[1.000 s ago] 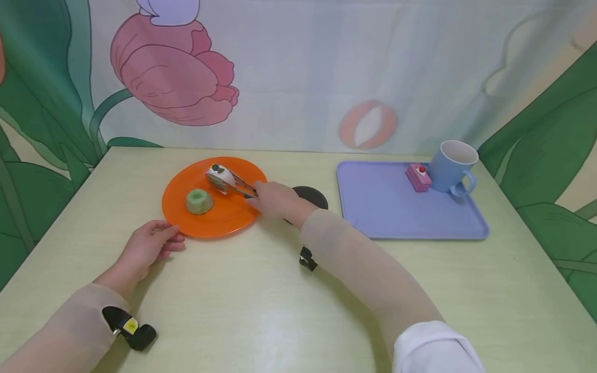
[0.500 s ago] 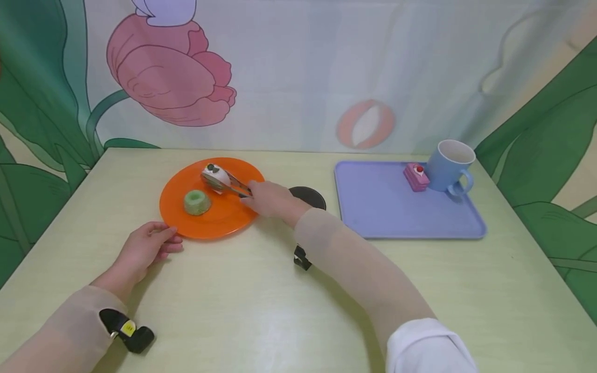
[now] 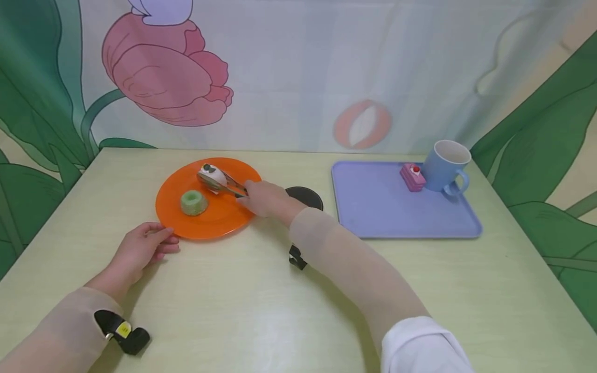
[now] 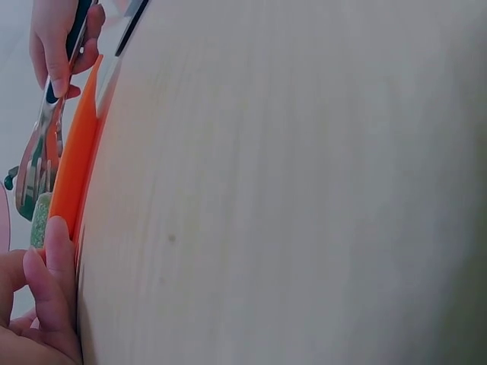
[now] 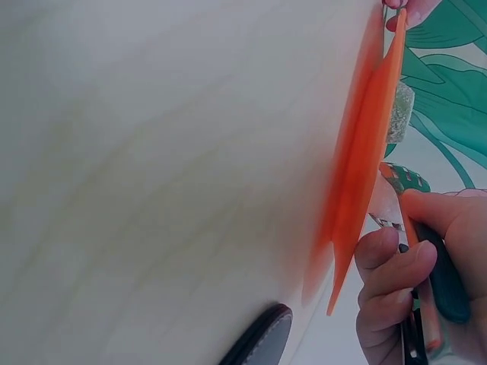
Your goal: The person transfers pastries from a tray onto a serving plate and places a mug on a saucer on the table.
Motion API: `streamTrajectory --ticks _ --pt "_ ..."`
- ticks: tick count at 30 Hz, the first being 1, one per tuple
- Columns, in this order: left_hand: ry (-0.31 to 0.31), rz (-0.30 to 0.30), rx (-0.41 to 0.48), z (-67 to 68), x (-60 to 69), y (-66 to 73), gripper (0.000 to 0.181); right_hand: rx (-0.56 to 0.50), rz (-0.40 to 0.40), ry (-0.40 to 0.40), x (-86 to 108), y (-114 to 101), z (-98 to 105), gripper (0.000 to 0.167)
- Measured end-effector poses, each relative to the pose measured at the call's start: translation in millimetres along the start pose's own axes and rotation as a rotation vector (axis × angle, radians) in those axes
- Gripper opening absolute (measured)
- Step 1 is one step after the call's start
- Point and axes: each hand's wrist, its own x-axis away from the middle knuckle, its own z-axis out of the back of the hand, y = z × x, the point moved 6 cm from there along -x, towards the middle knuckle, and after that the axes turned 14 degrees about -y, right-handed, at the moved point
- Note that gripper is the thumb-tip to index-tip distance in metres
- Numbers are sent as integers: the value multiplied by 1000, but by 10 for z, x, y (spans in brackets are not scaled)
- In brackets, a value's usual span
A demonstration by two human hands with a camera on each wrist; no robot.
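My right hand (image 3: 267,199) grips metal tongs (image 3: 228,191) with dark handles. Their heads lie around a small white cake (image 3: 215,176) with dark bits on top, over the far part of an orange plate (image 3: 219,225). Whether the cake touches the plate is hard to tell. A green ring-topped cake (image 3: 193,202) sits on the plate, left of the tongs. At the plate's near left edge, my left hand (image 3: 142,246) pinches the rim between thumb and fingers. In the right wrist view, the tongs' dark handle (image 5: 445,281) lies in my curled fingers.
A round black object (image 3: 305,197), partly hidden by my right forearm, lies between the plate and a lavender tray (image 3: 373,207). On the tray, a pink cake (image 3: 412,177) with a red top stands beside a blue mug (image 3: 443,168). A printed curtain (image 3: 289,77) hangs behind the table.
The whole head view has shifted slightly, so everything appears a little farther left. Both hands, the tongs and the white cake keep their places relative to the plate.
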Motion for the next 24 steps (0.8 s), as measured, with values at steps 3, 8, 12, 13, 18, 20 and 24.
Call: streamTrajectory --ticks 3,8,12,13,18,20,24 --pt "0 -1 -3 7 0 7 56 7 10 -2 -23 -21 -2 35" --pt "-8 -3 -1 7 -19 -1 56 11 7 7 -52 -40 -6 35" --pt "-12 -5 6 1 -35 -7 56 13 -2 13 -60 -48 -5 35" --pt "-12 -5 8 -1 -38 -8 56 15 -5 12 -61 -49 -4 36" --pt "-7 1 13 -3 -43 -10 56 26 -12 9 -57 -67 6 38" --pt "-3 7 17 -1 -46 -14 56 30 -15 7 -62 -78 8 40" --pt "7 6 16 9 -51 -17 54 27 -28 7 -92 -87 10 40"
